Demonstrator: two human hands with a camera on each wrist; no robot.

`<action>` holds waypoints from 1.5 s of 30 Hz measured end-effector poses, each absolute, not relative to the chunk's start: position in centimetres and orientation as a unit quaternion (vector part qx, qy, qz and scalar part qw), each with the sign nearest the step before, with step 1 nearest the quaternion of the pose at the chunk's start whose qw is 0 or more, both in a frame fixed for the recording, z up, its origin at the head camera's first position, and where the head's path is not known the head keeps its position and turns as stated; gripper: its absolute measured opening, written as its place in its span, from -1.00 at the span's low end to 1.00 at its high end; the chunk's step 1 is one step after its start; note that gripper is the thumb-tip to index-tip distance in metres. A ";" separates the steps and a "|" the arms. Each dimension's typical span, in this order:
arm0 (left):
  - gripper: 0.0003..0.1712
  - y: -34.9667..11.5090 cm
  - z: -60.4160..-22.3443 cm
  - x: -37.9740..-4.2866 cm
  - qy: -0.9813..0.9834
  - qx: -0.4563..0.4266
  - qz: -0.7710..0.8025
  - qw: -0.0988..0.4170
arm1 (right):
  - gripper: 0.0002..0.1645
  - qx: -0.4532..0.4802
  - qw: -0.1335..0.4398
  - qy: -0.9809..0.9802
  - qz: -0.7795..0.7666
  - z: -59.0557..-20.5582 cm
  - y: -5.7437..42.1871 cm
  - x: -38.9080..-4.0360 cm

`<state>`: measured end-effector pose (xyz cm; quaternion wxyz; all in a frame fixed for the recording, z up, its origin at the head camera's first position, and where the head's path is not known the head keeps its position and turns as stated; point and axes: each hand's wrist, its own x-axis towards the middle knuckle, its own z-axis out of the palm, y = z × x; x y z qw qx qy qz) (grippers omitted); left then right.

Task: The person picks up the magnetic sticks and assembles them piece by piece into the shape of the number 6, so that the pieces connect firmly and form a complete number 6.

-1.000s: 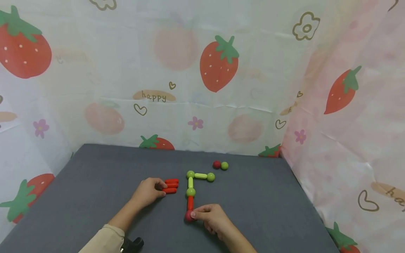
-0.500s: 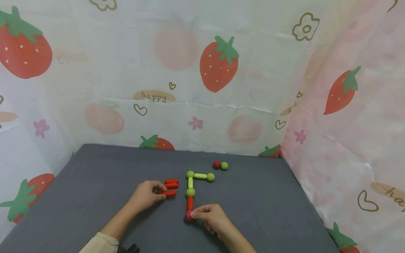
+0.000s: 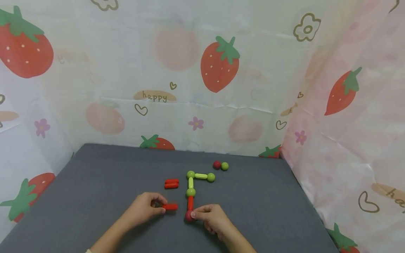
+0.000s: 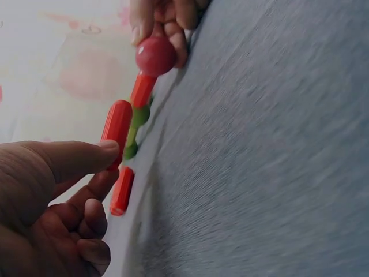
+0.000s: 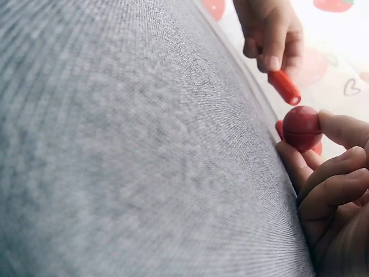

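Note:
My left hand (image 3: 146,209) pinches a red rod (image 3: 171,207) between thumb and fingers, just left of the joined shape. In the right wrist view that rod's end (image 5: 294,100) points toward a red ball (image 5: 302,128), with a small gap between. My right hand (image 3: 216,220) pinches this red ball between thumb and fingers at the near end of the shape. From the ball a red rod (image 3: 190,202) runs away to a green ball (image 3: 191,192). Beyond it a light green rod (image 3: 191,183) meets a corner green ball (image 3: 191,174), then another light green rod (image 3: 200,176) and green ball (image 3: 211,177).
Two red rods (image 3: 171,186) lie side by side left of the shape. Farther back, a loose red ball (image 3: 217,164) and a loose green ball (image 3: 224,166) sit together. A dark grey cloth (image 3: 253,196) covers the table, and a strawberry-print curtain (image 3: 177,119) stands behind.
My left hand has drawn one red rod away from the group of three and brought it nearer, level with the near part of the shape. My right hand stays on the red ball.

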<state>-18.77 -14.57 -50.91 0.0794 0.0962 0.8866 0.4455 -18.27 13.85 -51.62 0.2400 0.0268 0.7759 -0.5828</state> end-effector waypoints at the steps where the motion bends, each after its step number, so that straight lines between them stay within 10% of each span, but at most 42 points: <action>1: -0.83 -14.5 -50.9 -18.6 0.884 0.101 0.447 0.087 | -0.65 0.026 0.240 0.776 -0.583 -51.6 13.8 -18.3; 25: -0.84 -10.6 -51.5 -15.8 0.849 0.174 0.467 0.174 | -0.63 0.011 0.237 0.770 -0.593 -51.8 13.8 -18.2; 45: -0.86 -8.1 -52.5 -14.7 0.869 0.150 0.446 0.150 | -0.61 0.017 0.238 0.771 -0.591 -51.9 13.9 -18.2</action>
